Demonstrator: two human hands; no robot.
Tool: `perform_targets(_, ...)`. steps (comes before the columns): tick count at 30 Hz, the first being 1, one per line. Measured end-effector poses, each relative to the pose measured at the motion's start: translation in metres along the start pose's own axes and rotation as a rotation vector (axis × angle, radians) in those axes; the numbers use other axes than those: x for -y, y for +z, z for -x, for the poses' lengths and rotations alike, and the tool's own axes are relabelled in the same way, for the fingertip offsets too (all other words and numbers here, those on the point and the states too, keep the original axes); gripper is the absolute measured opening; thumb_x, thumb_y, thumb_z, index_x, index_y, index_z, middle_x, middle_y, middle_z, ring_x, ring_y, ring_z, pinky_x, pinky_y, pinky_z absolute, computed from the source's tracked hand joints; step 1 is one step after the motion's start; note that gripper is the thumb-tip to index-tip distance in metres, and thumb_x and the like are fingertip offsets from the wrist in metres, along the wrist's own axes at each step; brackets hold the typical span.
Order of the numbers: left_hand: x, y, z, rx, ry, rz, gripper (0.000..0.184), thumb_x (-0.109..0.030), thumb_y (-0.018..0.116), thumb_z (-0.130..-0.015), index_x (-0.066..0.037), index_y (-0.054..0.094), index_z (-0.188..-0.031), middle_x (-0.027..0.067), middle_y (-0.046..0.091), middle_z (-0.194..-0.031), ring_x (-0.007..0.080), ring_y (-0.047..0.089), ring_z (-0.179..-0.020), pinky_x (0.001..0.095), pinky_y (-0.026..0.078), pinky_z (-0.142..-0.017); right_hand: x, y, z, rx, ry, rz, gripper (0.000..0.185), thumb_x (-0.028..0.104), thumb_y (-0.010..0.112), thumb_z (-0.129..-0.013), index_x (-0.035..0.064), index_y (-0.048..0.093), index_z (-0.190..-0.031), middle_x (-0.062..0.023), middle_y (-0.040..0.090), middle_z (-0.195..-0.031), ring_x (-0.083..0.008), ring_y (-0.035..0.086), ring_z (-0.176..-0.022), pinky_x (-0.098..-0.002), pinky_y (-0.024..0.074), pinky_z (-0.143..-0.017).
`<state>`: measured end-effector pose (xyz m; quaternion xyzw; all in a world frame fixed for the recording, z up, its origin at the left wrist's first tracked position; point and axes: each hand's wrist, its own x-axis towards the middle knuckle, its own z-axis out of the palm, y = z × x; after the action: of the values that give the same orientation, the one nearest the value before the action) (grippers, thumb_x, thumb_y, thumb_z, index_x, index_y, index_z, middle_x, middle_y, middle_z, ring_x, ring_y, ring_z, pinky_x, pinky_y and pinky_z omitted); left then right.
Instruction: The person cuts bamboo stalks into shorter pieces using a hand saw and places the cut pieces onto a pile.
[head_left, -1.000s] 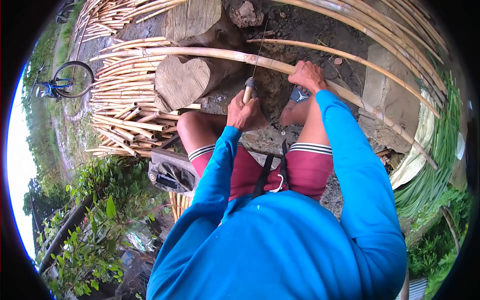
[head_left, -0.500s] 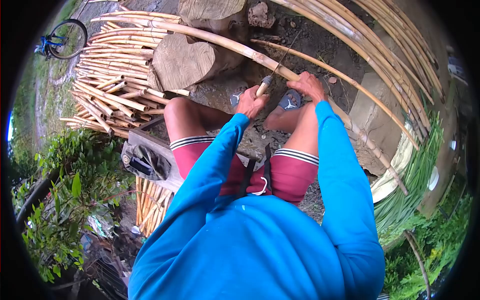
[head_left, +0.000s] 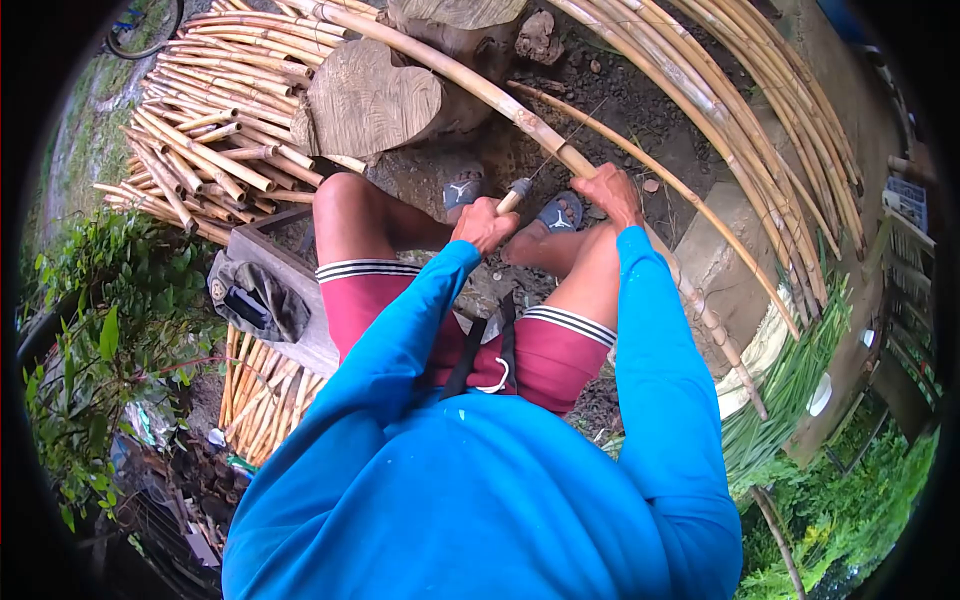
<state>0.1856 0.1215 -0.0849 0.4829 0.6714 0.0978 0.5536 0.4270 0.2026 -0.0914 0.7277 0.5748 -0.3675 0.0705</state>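
Observation:
My left hand (head_left: pixel 484 225) is closed round the light handle of a blade tool (head_left: pixel 518 190), whose thin dark blade points up and right across a long bamboo pole. My right hand (head_left: pixel 610 194) grips that bamboo pole (head_left: pixel 470 82) just to the right of the blade. The pole runs from the upper left, past the wood stumps, down to the right beyond my right knee. Where exactly the blade meets the pole is hard to make out.
Cut bamboo pieces (head_left: pixel 190 150) lie piled at the left, beside a heart-shaped stump (head_left: pixel 375 98). Long poles (head_left: pixel 700 100) stretch across the upper right. A cap (head_left: pixel 258 300) rests on a wooden bench (head_left: pixel 318 335). Green leaves (head_left: pixel 790 395) lie at the right.
The view has turned and shifted, so the surroundings sit further left. My left hand and the tool have changed angle against the pole; both hands keep their hold.

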Motion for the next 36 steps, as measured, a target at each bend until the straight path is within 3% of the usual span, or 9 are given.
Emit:
perform_targets(4,-0.029,-0.005,-0.035,0.090,-0.104,-0.039,0.047,-0.034,0.063,-0.074,0.005,0.068,-0.100,0.0211,0.069,-0.084,0.0307,0.068,-0.080,0.0429,0.051,-0.075,0.003,0.001,0.003,-0.071,-0.009,0.047,0.054,0.047,0.068,-0.069,0.0036,0.073,-0.101,-0.0266,0.069,-0.102,-0.0416,0.066,-0.100,-0.0468,0.0510,-0.090)
perform_targets(6,-0.021,-0.002,-0.040,0.090,-0.122,-0.010,0.046,-0.033,0.063,-0.074,0.004,0.068,-0.099,0.0244,0.069,-0.088,0.0353,0.068,-0.086,0.0443,0.052,-0.077,0.003,0.001,0.001,-0.062,-0.020,0.060,0.053,0.047,0.067,-0.070,0.0038,0.074,-0.100,-0.0263,0.069,-0.100,-0.0420,0.066,-0.100,-0.0468,0.0511,-0.090)
perform_targets(8,-0.015,-0.003,-0.020,0.034,0.189,-0.293,0.043,-0.035,0.059,-0.078,0.003,0.068,-0.097,0.0287,0.067,-0.098,0.0420,0.066,-0.095,0.0474,0.052,-0.080,0.005,-0.001,0.007,-0.032,-0.010,0.024,0.051,0.046,0.066,-0.071,0.0037,0.074,-0.099,-0.0257,0.070,-0.099,-0.0425,0.066,-0.100,-0.0463,0.0512,-0.089)
perform_targets(11,0.053,-0.009,0.033,-0.064,0.083,-0.191,0.040,-0.039,0.057,-0.080,-0.008,0.071,-0.102,0.0280,0.065,-0.107,0.0427,0.063,-0.104,0.0452,0.050,-0.089,0.008,0.000,0.005,-0.070,-0.008,0.068,0.051,0.044,0.065,-0.071,0.0047,0.074,-0.101,-0.0256,0.069,-0.103,-0.0440,0.065,-0.101,-0.0458,0.0505,-0.092)
perform_targets(14,0.044,-0.020,0.042,0.070,-0.127,-0.104,0.045,-0.036,0.056,-0.077,-0.002,0.070,-0.103,0.0325,0.065,-0.100,0.0454,0.062,-0.103,0.0474,0.049,-0.089,0.001,0.006,0.007,-0.090,0.011,0.050,0.052,0.043,0.064,-0.070,0.0052,0.074,-0.104,-0.0270,0.068,-0.106,-0.0452,0.063,-0.105,-0.0470,0.0494,-0.095)
perform_targets(22,-0.032,0.003,-0.041,0.032,-0.100,-0.071,0.047,-0.035,0.057,-0.077,0.009,0.065,-0.092,0.0288,0.066,-0.084,0.0386,0.069,-0.079,0.0441,0.054,-0.069,0.007,0.003,0.007,-0.089,0.024,0.060,0.051,0.041,0.064,-0.070,0.0041,0.073,-0.104,-0.0290,0.066,-0.109,-0.0452,0.063,-0.106,-0.0479,0.0497,-0.094)
perform_targets(25,0.032,-0.002,-0.007,0.001,0.329,-0.369,0.042,-0.034,0.059,-0.077,0.002,0.069,-0.096,0.0263,0.068,-0.089,0.0406,0.069,-0.084,0.0448,0.054,-0.074,0.001,0.004,0.006,-0.049,0.008,0.023,0.051,0.043,0.065,-0.069,0.0062,0.073,-0.104,-0.0284,0.066,-0.110,-0.0439,0.063,-0.107,-0.0477,0.0492,-0.094)
perform_targets(30,0.043,-0.026,0.044,0.091,-0.136,-0.129,0.045,-0.034,0.060,-0.076,-0.003,0.070,-0.106,0.0307,0.066,-0.099,0.0441,0.065,-0.097,0.0462,0.050,-0.091,0.005,-0.001,0.006,-0.039,0.014,0.014,0.051,0.044,0.066,-0.069,0.0062,0.074,-0.103,-0.0270,0.068,-0.107,-0.0451,0.064,-0.104,-0.0469,0.0496,-0.094)
perform_targets(36,-0.050,-0.002,-0.039,0.093,-0.010,-0.136,0.042,-0.034,0.055,-0.078,-0.001,0.068,-0.102,0.0317,0.065,-0.102,0.0469,0.063,-0.098,0.0498,0.052,-0.084,0.004,-0.001,0.004,-0.064,-0.018,0.048,0.050,0.041,0.065,-0.069,0.0041,0.073,-0.100,-0.0285,0.068,-0.103,-0.0439,0.065,-0.101,-0.0464,0.0516,-0.089)
